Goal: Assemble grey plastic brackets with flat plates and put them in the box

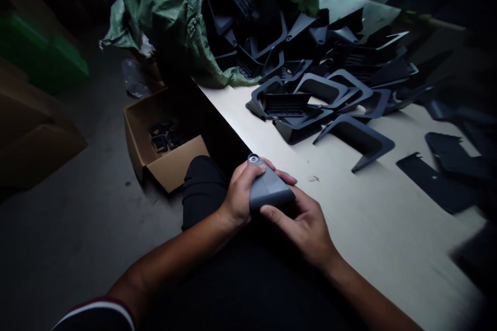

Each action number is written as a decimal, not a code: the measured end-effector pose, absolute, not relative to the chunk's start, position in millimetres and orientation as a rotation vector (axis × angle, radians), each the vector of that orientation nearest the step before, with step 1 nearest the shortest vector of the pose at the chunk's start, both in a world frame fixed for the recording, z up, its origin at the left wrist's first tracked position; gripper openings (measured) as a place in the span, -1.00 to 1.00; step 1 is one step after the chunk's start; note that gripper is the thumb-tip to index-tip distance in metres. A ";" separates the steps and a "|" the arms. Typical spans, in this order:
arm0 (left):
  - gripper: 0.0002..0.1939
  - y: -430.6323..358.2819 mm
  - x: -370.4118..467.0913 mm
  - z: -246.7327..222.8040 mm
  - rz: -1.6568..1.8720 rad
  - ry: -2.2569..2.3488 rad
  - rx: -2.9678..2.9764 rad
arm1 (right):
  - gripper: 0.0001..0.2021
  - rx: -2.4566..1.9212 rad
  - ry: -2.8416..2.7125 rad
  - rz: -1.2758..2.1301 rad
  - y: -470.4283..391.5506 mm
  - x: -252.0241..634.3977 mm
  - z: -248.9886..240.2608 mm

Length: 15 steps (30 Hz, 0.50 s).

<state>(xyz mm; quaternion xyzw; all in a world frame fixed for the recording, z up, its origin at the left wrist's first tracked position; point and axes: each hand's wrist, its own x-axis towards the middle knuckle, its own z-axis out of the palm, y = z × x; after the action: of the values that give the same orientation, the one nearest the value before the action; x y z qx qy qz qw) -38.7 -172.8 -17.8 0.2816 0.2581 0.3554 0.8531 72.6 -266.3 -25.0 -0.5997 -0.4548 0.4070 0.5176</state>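
Between my two hands, just off the table's near edge, is a dark grey plastic part (pixel 272 189) with a smooth slanted face and a round hole at its top corner. My left hand (pixel 241 191) is closed around its left side, the thumb pressed on the face. The fingers of my right hand (pixel 305 217) grip it from behind and below, with the thumb at its lower edge. The underside of the part is hidden. Similar angular plastic frames (pixel 357 139) lie in a heap on the table beyond my hands.
A green woven sack (pixel 166 15) spills more dark parts onto the pale table (pixel 349 222). Flat dark panels (pixel 435 181) lie at the right. On the floor at left stands an open cardboard box (pixel 174 165) holding small black pieces. Larger cartons (pixel 34 129) stand further left.
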 end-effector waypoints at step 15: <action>-0.67 -148.1 -46.3 -43.9 0.422 0.855 0.145 | -0.69 -1.387 -1.067 1.383 -259.0 106.0 -22.3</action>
<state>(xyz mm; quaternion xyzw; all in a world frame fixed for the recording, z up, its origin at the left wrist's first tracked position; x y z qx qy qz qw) -46.3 -148.1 -43.9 0.0699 0.4109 0.2029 0.8861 106.0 -259.0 -22.3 -0.5584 -0.4295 0.5568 0.4402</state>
